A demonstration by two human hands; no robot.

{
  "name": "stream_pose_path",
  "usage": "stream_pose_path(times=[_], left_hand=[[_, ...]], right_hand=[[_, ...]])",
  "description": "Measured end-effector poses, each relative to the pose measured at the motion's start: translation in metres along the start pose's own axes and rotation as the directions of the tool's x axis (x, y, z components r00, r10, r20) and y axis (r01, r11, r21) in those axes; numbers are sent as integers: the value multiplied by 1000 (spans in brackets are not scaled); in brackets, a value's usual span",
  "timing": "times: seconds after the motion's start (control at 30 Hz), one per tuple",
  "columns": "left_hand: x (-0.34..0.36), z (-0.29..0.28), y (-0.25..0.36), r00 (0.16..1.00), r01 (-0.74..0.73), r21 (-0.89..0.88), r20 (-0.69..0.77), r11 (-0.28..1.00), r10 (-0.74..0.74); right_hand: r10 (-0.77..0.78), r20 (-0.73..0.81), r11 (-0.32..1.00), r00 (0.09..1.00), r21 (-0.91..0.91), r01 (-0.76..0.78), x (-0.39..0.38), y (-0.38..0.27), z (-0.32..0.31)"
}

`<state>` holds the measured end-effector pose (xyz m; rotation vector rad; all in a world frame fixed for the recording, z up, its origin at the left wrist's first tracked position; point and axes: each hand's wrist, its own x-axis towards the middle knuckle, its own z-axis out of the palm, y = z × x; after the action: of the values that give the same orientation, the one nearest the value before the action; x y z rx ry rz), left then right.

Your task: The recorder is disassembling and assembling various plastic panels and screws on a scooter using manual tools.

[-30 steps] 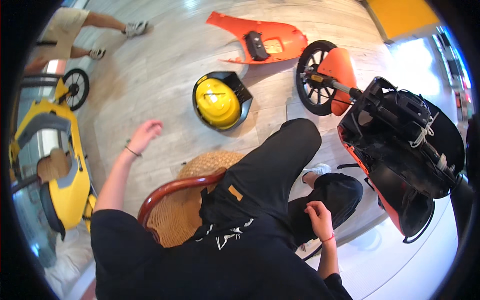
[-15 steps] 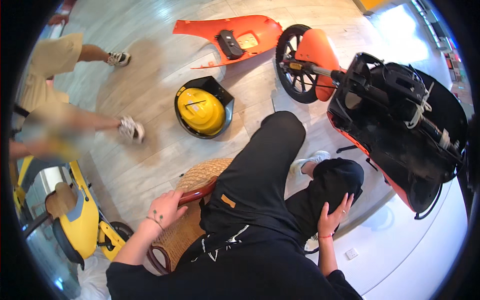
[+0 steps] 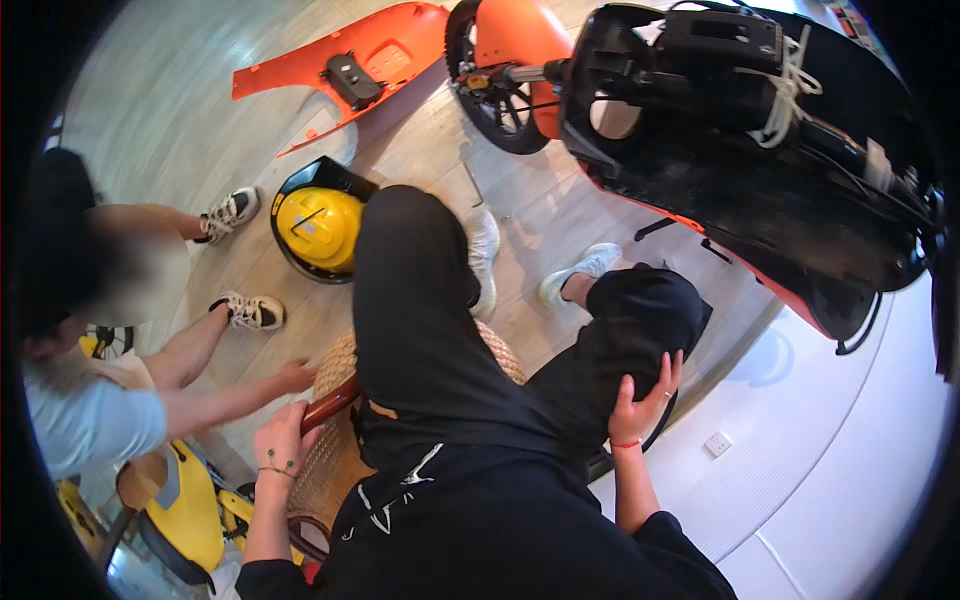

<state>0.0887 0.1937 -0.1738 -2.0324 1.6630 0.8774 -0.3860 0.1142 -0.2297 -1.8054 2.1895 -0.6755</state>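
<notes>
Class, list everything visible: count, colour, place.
Domed shell: 1, yellow, left of centre
Panel: 1, orange, upper left
Box: 1, black, on panel
Bike: 1, orange and black, upper right
Other bike: 1, yellow, lower left
Chair: 1, tan, lower left
Armrest: 1, brown, on chair
Socket: 1, white, lower right
Other person: 1, blue top, left
Floor: 1, grey, centre
Trousers: 1, black, centre
Own shoes: 2, white, centre
Left hand: 1, bare, on armrest
Right hand: 1, bare, on right leg

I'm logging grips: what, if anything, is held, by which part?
The left hand holds the woven chair by its brown armrest; the right hand, on the leg, holds nothing.
</notes>
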Motion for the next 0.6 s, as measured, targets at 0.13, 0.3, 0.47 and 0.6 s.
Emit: stream_pose_path(times=[0.13,0.3,0.47,0.6], left_hand=[[14,3,2,998,-50,-10,-23,999,50],[17,-13,7,993,63,-97,109,993,-53],[26,-1,-17,977,210,-524,148,826,-154],[48,27,-66,940,311,-843,205,439,-272]], right_hand=[[-14,-78,999,997,-44,11,0,16,-8],[-6,-104,997,995,-73,-2,-8,38,-10],[61,-107,992,992,-107,-73,-17,61,-9],[127,-136,982,982,-124,-144,-14,52,-8]])
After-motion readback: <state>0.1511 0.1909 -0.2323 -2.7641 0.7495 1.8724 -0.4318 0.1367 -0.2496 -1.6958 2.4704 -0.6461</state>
